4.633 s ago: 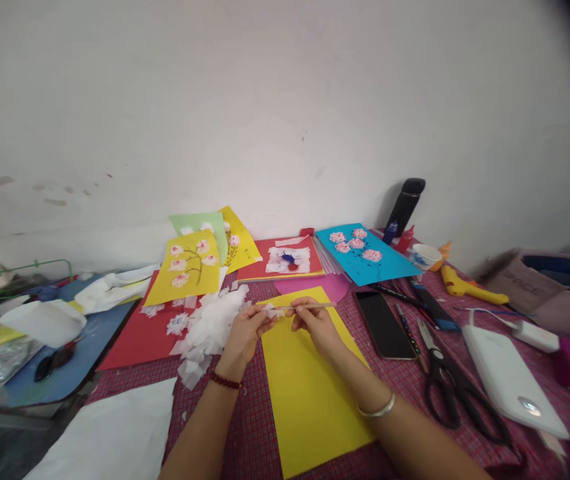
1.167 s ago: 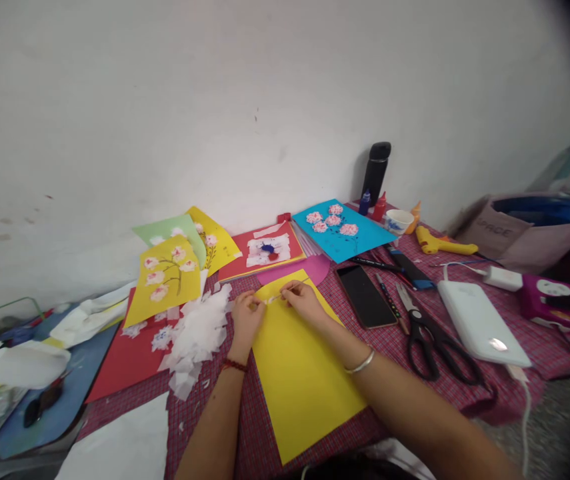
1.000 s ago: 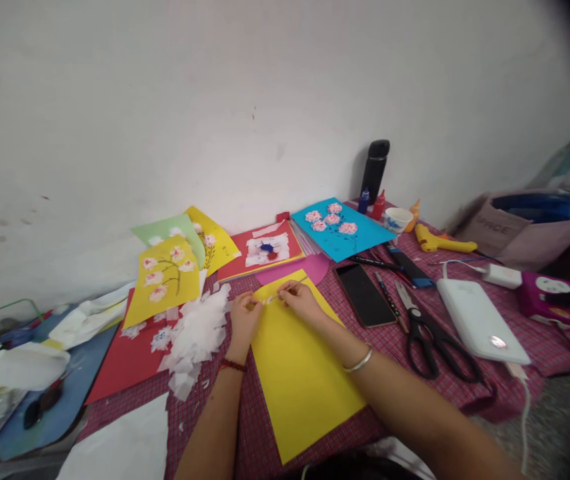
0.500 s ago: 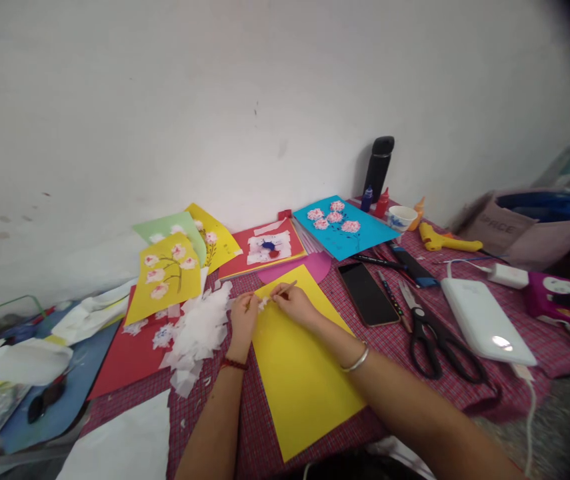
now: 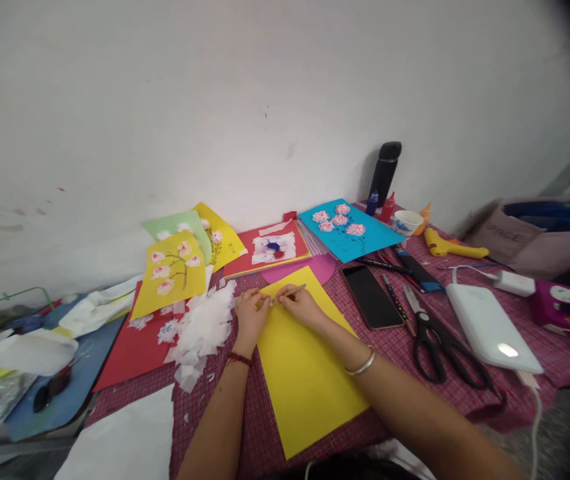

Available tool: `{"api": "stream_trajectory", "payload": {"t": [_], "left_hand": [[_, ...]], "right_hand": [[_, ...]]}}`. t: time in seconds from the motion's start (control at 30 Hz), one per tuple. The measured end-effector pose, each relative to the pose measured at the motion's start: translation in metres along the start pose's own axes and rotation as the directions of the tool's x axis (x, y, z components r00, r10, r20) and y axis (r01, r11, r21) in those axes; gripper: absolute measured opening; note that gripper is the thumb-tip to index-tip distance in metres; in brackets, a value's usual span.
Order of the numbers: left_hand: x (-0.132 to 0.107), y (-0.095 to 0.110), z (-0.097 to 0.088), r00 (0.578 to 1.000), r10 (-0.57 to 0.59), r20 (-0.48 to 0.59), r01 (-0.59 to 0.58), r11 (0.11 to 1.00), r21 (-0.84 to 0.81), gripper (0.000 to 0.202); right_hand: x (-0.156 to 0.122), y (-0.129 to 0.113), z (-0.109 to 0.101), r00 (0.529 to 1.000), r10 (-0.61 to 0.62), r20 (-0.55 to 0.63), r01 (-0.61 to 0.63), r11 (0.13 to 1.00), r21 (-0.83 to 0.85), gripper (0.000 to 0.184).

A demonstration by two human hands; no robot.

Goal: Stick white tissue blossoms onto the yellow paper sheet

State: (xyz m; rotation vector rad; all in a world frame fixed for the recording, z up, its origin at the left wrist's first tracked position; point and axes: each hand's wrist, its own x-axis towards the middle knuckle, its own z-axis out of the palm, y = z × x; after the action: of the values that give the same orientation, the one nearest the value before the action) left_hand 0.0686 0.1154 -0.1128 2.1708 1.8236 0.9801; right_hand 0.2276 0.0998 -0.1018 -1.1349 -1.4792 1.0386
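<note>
At the far edge of the yellow sheet (image 5: 309, 380), near the middle of the table (image 5: 387, 357), both hands meet on a thin wooden stick (image 5: 292, 291). The right hand (image 5: 301, 307) pinches the stick between thumb and forefinger, and its free end points away to the right. The left hand (image 5: 251, 315), fingers pressed together, nips the stick's near end. A tissue scrap (image 5: 269, 300) seems to sit there, mostly hidden by the fingertips.

The stick looks light, stiff and smooth. It is probably thin enough to roll between the fingers, so it is best held close to the end that meets the paper. The scrap is likely feather-light, soft and quick to tear, so it wants fingertips only, gently, at an edge or corner.

Counted: one stick, one yellow sheet under the hands, and one heap of white tissue pieces (image 5: 205, 327) just left of the left hand, too many to number. Toward the table's right edge lie one phone (image 5: 372, 305), one pair of scissors (image 5: 439, 347) and one power bank (image 5: 489, 327).

Along the far edge stand one black bottle (image 5: 385, 173), two small bottles (image 5: 387, 208), one blue and one red, one cup (image 5: 407, 221) and one glue gun (image 5: 452, 248). Five decorated cards also lie there: one green card (image 5: 177, 223), two yellow cards (image 5: 172, 273), one red card (image 5: 272, 248) and one blue card (image 5: 365, 241) with four pink blossoms.
</note>
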Motion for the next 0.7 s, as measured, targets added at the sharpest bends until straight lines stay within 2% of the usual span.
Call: {"api": "stream_trajectory", "payload": {"t": [0.13,0.37,0.6,0.7], "left_hand": [[0.001,0.000,0.001,1.000,0.006,0.022,-0.006,1.000,0.024,0.011],[0.001,0.001,0.000,1.000,0.002,0.000,-0.002,1.000,0.000,0.010],[0.001,0.000,-0.004,0.999,-0.034,-0.036,0.029,0.989,-0.145,0.010],[0.001,-0.005,-0.006,0.991,-0.128,-0.032,0.113,0.949,-0.295,0.016]], "right_hand": [[0.000,0.003,-0.002,1.000,-0.002,0.013,0.002,1.000,0.024,0.011],[0.001,0.012,-0.011,0.999,0.023,-0.045,-0.020,0.997,0.076,0.010],[-0.001,0.008,-0.007,0.999,0.014,-0.040,-0.008,0.991,0.136,0.010],[-0.001,0.006,-0.005,0.999,0.038,-0.021,-0.035,0.993,0.110,0.010]]}}
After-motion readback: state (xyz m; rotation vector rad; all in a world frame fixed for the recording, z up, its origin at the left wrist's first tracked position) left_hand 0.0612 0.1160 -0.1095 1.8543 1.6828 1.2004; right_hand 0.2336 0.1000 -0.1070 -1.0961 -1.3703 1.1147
